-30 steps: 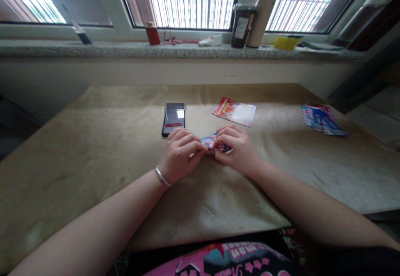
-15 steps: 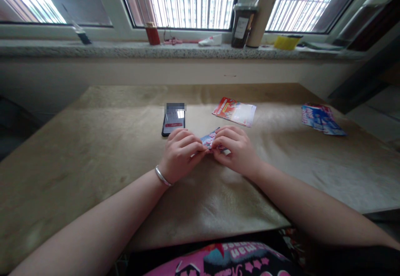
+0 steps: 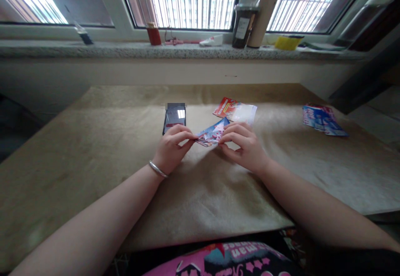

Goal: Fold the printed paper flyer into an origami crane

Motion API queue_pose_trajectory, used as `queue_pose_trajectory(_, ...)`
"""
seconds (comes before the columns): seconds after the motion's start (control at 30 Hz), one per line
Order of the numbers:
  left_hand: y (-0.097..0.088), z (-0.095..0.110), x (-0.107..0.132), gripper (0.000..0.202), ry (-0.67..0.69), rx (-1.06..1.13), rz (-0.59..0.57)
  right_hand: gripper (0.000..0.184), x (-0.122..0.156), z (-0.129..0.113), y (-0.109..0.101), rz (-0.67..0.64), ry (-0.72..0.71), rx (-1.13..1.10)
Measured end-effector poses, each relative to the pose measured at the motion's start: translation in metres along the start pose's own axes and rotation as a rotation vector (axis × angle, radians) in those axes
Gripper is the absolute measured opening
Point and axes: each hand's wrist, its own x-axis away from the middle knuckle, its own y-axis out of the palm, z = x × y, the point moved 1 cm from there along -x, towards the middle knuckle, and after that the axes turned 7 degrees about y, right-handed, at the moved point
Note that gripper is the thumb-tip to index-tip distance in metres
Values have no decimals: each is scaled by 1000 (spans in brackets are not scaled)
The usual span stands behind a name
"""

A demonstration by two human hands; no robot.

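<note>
A small blue, pink and white printed packet (image 3: 211,134) is stretched between my two hands, above the middle of the table. My left hand (image 3: 175,147) pinches its left corner between thumb and fingers; a silver bangle circles that wrist. On the packet's right edge, my right hand (image 3: 242,146) has its thumb and fingertips closed. Just beyond my left hand lies a black phone (image 3: 175,116) with its screen up. A red and white printed leaflet (image 3: 236,110) lies flat behind my right hand, its near edge partly covered by the packet and fingers.
Several blue and red printed packets (image 3: 323,119) lie overlapping at the table's right. The tan-covered table (image 3: 78,176) reaches the wall under a stone windowsill (image 3: 115,51). On the sill stand a red container (image 3: 153,34), a dark lidded jar (image 3: 242,28) and a yellow item (image 3: 287,42).
The packet has been lifted and tilted, so more of its printed face shows. My hands have moved apart, the left leftward and the right slightly rightward.
</note>
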Motion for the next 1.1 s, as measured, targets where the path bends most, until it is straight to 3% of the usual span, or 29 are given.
queue_pose_trajectory(0.3,-1,3,1,9,-117,149,76,5,2,9,5,-32,51,25)
queue_pose_trajectory(0.67,0,10,0,14,-236,269,-70,6,5,19,17,-130,156,8)
queue_pose_trajectory(0.93,2,4,1,11,-167,156,-48,7,5,19,18,-126,169,-7)
queue_pose_trajectory(1.1,3,3,2,28,-190,142,-1,9,6,22,17,-101,188,-12)
